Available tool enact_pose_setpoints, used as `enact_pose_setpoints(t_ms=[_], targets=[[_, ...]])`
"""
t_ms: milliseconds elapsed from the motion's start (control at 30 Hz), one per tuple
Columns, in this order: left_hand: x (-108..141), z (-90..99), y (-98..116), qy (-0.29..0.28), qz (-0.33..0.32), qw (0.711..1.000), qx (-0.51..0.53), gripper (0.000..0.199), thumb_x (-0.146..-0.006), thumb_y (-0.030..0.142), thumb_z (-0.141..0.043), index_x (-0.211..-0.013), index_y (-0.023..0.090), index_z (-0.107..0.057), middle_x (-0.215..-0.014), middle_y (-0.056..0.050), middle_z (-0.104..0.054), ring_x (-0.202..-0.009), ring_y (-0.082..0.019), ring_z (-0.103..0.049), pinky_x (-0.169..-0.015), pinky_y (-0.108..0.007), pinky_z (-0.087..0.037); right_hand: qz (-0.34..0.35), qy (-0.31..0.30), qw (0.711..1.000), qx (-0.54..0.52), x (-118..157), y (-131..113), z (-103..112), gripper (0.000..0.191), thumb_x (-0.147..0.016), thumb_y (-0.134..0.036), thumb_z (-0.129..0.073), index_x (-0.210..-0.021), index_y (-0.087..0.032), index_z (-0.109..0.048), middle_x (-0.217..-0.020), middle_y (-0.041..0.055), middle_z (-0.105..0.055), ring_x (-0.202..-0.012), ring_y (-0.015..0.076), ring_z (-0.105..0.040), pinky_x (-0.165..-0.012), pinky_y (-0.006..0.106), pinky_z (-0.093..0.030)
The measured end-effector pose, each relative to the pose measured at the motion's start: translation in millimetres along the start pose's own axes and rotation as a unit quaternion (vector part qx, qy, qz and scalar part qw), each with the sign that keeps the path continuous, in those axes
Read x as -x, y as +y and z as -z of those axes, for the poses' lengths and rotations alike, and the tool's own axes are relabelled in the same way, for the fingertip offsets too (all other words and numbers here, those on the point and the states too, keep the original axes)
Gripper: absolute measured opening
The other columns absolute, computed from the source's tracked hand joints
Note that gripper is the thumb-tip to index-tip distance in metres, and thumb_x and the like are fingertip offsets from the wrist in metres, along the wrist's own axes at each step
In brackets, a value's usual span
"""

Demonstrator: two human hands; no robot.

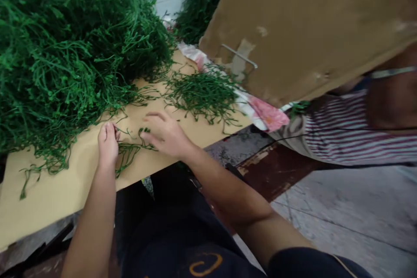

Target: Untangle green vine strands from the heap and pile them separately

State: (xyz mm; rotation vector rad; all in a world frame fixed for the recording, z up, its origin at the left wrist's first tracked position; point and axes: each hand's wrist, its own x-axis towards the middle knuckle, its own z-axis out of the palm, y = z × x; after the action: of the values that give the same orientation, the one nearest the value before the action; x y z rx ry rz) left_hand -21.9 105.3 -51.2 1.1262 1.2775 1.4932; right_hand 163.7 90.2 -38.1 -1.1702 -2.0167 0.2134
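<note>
My left hand is closed, thumb pressed against the fingers, on a thin green plastic plant stem that sticks out to the right. My right hand is just to its right, slightly blurred. Its thumb and fingers are apart, with dark green stem tips showing in the gap; I see no firm grip on them. Below and between the hands lies a small bunch of green stems near the board's front edge. A loose flat heap of similar stems lies beyond my right hand.
A huge pile of green stems covers the left of the tan board. A brown panel with a metal handle slants at upper right, beside pink-and-white plastic. Another person in a striped top is at right.
</note>
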Motion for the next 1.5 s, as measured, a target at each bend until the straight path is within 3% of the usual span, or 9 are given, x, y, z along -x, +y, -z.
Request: enact_pose_setpoints(t_ms=[100, 233, 367, 467, 667, 800, 1000, 1267, 1500], targets=[[-0.9, 4.6, 5.8, 0.047, 0.039, 0.987, 0.148, 0.032, -0.078, 0.046, -0.056, -0.068, 0.017, -0.045, -0.049, 0.008, -0.032, -0.041, -0.003, -0.032, -0.041, -0.015, -0.026, 0.023, -0.109, 0.994, -0.003, 1.1, -24.0, -30.8, 0.045, -0.078, -0.049, -0.055, -0.105, -0.013, -0.062, -0.101, 0.0132, -0.061, -0.098, 0.0256, -0.049, -0.085, 0.041, -0.041], [-4.4, 11.3, 7.6, 0.072, 0.072, 0.962, 0.254, 0.031, -0.077, 0.043, -0.059, -0.068, 0.018, -0.043, -0.051, 0.007, -0.039, -0.043, -0.004, -0.040, -0.043, -0.015, -0.032, -0.017, -0.127, 0.992, 0.017, -6.9, -22.7, -43.1, 0.023, -0.079, -0.032, -0.059, -0.088, -0.012, -0.065, -0.088, 0.0122, -0.062, -0.087, 0.0238, -0.051, -0.078, 0.038, -0.041], [-5.8, 11.0, 4.8, 0.068, 0.084, 0.975, 0.192, 0.033, -0.077, 0.048, -0.056, -0.069, 0.017, -0.050, -0.061, 0.002, -0.053, -0.055, -0.006, -0.053, -0.050, -0.017, -0.040, -0.056, -0.066, 0.994, -0.063, -15.7, -15.9, -39.4, 0.012, -0.079, -0.026, -0.057, -0.076, -0.014, -0.060, -0.077, 0.0072, -0.059, -0.077, 0.0185, -0.050, -0.071, 0.032, -0.039], [-3.4, 8.3, 1.4, 0.015, 0.070, 0.993, 0.099, 0.034, -0.073, 0.050, -0.060, -0.081, 0.017, -0.059, -0.076, -0.001, -0.063, -0.070, -0.009, -0.060, -0.061, -0.019, -0.044, -0.101, -0.025, 0.982, -0.157, -21.3, -12.9, -36.0, 0.013, -0.080, -0.027, -0.054, -0.074, -0.016, -0.055, -0.069, 0.0025, -0.054, -0.067, 0.0138, -0.047, -0.065, 0.028, -0.037], [2.9, 7.4, 1.0, -0.091, 0.034, 0.994, 0.050, 0.042, -0.065, 0.049, -0.067, -0.094, 0.018, -0.062, -0.100, -0.005, -0.066, -0.097, -0.017, -0.060, -0.089, -0.031, -0.044, -0.137, -0.016, 0.926, -0.352, -26.2, -9.6, -40.6, 0.037, -0.078, -0.053, -0.051, -0.078, -0.016, -0.052, -0.065, -0.0011, -0.048, -0.060, 0.0098, -0.042, -0.058, 0.026, -0.036], [4.6, 7.7, 7.0, -0.136, 0.051, 0.989, 0.030, 0.046, -0.061, 0.047, -0.072, -0.097, 0.020, -0.061, -0.093, -0.002, -0.065, -0.082, -0.013, -0.060, -0.079, -0.026, -0.046, -0.150, 0.000, 0.911, -0.384, -27.8, -10.2, -48.1, 0.044, -0.075, -0.061, -0.050, -0.076, -0.016, -0.051, -0.066, -0.0010, -0.049, -0.061, 0.0098, -0.044, -0.060, 0.027, -0.036], [3.5, 5.6, 10.3, -0.091, 0.071, 0.992, 0.043, 0.031, -0.063, 0.042, -0.072, -0.065, 0.017, -0.054, -0.055, 0.006, -0.047, -0.048, -0.004, -0.042, -0.047, -0.017, -0.035, -0.150, -0.004, 0.914, -0.377, -32.0, -11.9, -49.9, 0.048, -0.073, -0.063, -0.050, -0.080, -0.016, -0.054, -0.067, 0.0000, -0.052, -0.061, 0.0100, -0.046, -0.060, 0.027, -0.039], [-0.4, 4.4, 6.5, 0.006, 0.062, 0.992, 0.110, 0.017, -0.073, 0.030, -0.063, -0.071, 0.017, -0.052, -0.059, 0.004, -0.054, -0.053, -0.008, -0.055, -0.051, -0.018, -0.041, -0.164, 0.053, 0.936, -0.307, -20.9, -2.5, -25.3, 0.045, -0.077, -0.060, -0.048, -0.089, -0.018, -0.058, -0.089, 0.0060, -0.060, -0.082, 0.0147, -0.056, -0.073, 0.030, -0.046], [-1.0, 3.5, 11.7, 0.022, 0.087, 0.987, 0.136, 0.004, -0.074, 0.017, -0.054, -0.075, 0.018, -0.050, -0.059, 0.004, -0.054, -0.050, -0.006, -0.050, -0.051, -0.017, -0.042, -0.134, -0.019, 0.950, -0.282, -10.4, -2.2, -30.1, 0.048, -0.073, -0.054, -0.058, -0.101, -0.016, -0.060, -0.102, 0.0100, -0.062, -0.095, 0.0193, -0.056, -0.087, 0.038, -0.044]])
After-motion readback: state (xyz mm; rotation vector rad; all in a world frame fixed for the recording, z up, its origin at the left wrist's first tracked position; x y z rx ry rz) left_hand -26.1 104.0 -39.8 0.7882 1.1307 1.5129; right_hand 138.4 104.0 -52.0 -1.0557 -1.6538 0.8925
